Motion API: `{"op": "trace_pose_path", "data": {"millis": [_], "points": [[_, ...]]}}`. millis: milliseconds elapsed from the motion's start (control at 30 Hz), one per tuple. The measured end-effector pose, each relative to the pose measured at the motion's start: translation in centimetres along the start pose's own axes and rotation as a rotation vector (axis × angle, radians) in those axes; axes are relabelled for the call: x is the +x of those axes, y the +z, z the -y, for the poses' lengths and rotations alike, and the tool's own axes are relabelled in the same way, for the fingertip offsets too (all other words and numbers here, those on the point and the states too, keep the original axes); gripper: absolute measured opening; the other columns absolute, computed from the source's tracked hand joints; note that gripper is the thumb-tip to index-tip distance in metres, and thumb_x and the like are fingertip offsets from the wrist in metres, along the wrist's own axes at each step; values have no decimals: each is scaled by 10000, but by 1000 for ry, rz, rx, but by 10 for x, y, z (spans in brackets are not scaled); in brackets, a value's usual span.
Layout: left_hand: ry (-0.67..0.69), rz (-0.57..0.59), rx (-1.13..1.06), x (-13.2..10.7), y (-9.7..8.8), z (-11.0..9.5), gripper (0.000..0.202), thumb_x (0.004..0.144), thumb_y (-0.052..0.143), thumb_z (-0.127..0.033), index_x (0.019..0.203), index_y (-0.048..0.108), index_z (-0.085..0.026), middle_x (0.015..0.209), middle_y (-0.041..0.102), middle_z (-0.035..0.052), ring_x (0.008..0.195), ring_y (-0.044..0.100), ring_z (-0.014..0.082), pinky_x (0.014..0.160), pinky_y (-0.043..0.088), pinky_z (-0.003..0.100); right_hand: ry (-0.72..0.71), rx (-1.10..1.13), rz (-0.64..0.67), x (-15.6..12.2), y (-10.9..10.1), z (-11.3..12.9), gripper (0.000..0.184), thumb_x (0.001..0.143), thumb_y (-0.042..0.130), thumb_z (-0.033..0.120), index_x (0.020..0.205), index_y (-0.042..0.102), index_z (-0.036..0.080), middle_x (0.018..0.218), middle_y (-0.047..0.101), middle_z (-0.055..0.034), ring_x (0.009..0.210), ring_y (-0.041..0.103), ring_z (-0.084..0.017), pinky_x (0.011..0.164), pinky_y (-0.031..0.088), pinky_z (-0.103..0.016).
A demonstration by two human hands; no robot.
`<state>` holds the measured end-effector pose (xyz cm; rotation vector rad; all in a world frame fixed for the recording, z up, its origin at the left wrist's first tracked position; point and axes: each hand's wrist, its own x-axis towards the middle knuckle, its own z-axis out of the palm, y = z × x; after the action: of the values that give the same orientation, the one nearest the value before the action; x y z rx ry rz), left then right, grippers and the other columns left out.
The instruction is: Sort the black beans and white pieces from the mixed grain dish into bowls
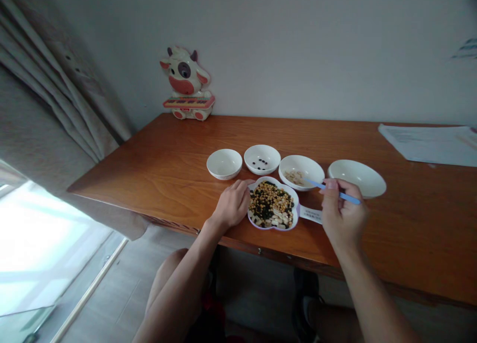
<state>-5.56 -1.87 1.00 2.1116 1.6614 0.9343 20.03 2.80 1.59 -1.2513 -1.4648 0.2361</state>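
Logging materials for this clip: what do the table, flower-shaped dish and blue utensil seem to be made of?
Table: wood or veneer, satin-looking, from its grain and soft sheen. Flower-shaped dish: probably smooth plastic, given its thin, moulded-looking edge. Blue utensil: likely plastic, from its even colour; finish unclear.

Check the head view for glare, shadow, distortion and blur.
Head view throughout: a bright patch at lower left is washed out; deep shadow lies under the desk; the rightmost bowl looks stretched, likely by the lens; the handle's print is too soft to read.
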Motion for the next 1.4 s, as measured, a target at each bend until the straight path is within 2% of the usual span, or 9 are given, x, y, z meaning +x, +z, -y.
{"op": "trace_pose_path", "data": {"millis": [133,267,367,567,767,900,1067,1200,1400], "points": [[4,-5,1,0,1,1,336,1038,353,-237,1292,561,-162,1181,668,128,1081,655,244,969,516,386,-39,28,115,-1,-3,5,343,1019,479,430,968,689,163,720,717,-61,548,630,-142,549,482,-261],[6,-3,2,0,0,0,342,1039,354,-242,1306,554,-165,1184,666,125,1074,655,245,969,515,386,-89,105,273,-1,-4,8,334,1037,448,405,996,687,176,762,708,-48,526,589,-113,524,462,-242],[3,2,-1,0,-1,-1,346,1040,350,-241,1301,559,-154,1173,667,129,1066,656,244,959,515,380,-94,128,335,-1,-4,8,333,1041,439,410,995,684,189,797,702,-48,558,584,-114,551,477,-250],[-1,1,6,0,-1,-1,337,1036,359,-235,1294,563,-161,1170,672,131,1065,658,246,954,518,383,-17,166,286,-1,-4,7,279,987,552,451,1051,630,191,830,703,-58,606,617,-148,540,508,-269],[1,1,0,0,-1,-1,348,1037,352,-243,1304,557,-155,1185,670,135,1083,657,248,972,517,389,-62,146,310,-2,-3,7,270,964,603,414,1110,662,195,959,747,-92,799,726,-201,648,582,-301],[-5,8,3,0,-1,-1,346,1037,352,-245,1294,563,-149,1185,672,138,1085,655,252,976,515,395,-92,118,378,-3,-5,6,248,964,606,408,1048,684,188,822,759,-62,686,727,-187,592,586,-285],[-10,11,3,0,-1,-2,342,1039,351,-241,1293,564,-153,1177,670,133,1074,656,243,968,515,384,-164,61,436,-3,-5,6,287,972,582,426,1034,696,169,784,769,-67,595,709,-177,527,566,-272],[-7,11,-3,0,-2,-3,335,1039,350,-239,1284,564,-159,1181,669,132,1086,654,244,970,514,383,-124,73,472,-3,-4,6,333,986,549,445,1093,708,172,860,784,-83,584,694,-170,506,551,-274],[-11,4,6,0,-1,-3,334,1041,354,-243,1293,560,-168,1175,670,127,1074,658,242,962,517,381,-79,38,429,-2,-4,8,275,925,636,472,949,657,198,732,733,-38,548,664,-162,465,501,-243]]}}
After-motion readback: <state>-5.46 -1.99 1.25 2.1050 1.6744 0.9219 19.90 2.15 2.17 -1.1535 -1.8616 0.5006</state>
